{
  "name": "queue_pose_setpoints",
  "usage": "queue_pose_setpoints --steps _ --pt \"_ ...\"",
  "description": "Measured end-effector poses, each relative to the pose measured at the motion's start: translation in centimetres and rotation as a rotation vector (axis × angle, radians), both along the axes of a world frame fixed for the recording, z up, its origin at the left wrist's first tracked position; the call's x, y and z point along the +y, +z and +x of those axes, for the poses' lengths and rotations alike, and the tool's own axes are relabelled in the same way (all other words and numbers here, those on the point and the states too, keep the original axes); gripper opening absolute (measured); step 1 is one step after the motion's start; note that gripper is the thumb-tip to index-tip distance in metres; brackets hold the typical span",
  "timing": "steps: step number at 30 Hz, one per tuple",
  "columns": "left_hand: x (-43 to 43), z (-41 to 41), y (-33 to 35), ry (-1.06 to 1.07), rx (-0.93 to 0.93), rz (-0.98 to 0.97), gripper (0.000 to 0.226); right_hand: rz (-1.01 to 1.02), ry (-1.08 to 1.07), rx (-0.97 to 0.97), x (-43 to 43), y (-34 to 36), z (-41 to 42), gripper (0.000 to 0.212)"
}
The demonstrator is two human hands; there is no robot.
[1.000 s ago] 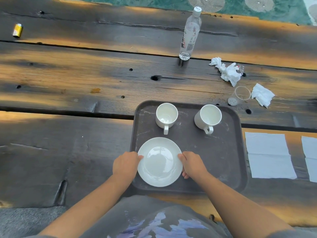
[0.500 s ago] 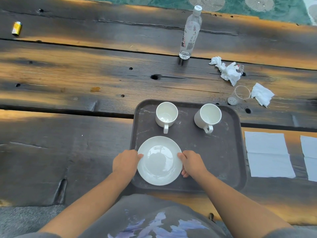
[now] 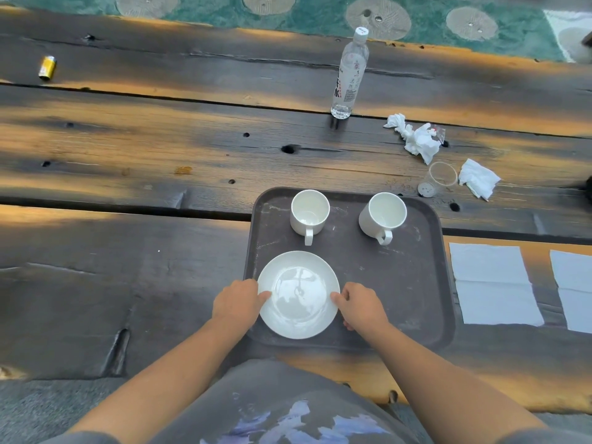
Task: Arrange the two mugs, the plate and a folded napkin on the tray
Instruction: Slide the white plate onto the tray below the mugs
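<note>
Head view: my left hand (image 3: 237, 302) and right hand (image 3: 362, 304) grip the plate (image 3: 298, 296) rim; napkin (image 3: 493, 283) lies right of the tray (image 3: 400, 283), nearer my right.

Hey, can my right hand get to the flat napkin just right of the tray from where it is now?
Probably yes. The right hand grips the plate rim, so it must let go first; then only bare tray lies between it and the napkin.

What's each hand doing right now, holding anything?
Left hand: holding the plate by its left rim, thumb on top.
Right hand: holding the plate by its right rim, thumb on top.
</note>
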State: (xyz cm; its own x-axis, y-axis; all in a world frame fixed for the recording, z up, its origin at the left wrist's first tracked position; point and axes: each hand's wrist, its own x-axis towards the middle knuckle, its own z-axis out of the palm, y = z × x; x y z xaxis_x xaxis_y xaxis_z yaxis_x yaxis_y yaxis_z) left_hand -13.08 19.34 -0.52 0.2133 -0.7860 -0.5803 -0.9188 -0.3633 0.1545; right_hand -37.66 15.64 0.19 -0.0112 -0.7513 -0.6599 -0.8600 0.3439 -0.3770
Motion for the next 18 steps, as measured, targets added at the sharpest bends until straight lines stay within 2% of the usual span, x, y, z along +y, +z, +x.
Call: queue_pose_setpoints --steps 5,9,12,18 --pt "-0.1 -1.5 1.3 -0.057 0.059 -0.089 0.030 -0.120 0.113 0.116 0.0 0.8 0.0 0.027" --pt "-0.4 -2.7 2.0 -0.119 0.131 -0.169 0.027 -0.193 0.199 0.031 0.0 1.4 0.4 0.033" --pt "-0.9 -3.4 2.1 -0.157 0.151 -0.182 0.030 -0.190 0.259 0.004 0.0 2.0 0.4 0.045" --pt "-1.9 -4.1 2.2 -0.250 0.159 -0.123 0.043 -0.129 0.298 0.017 0.1 2.8 -0.2 0.043"
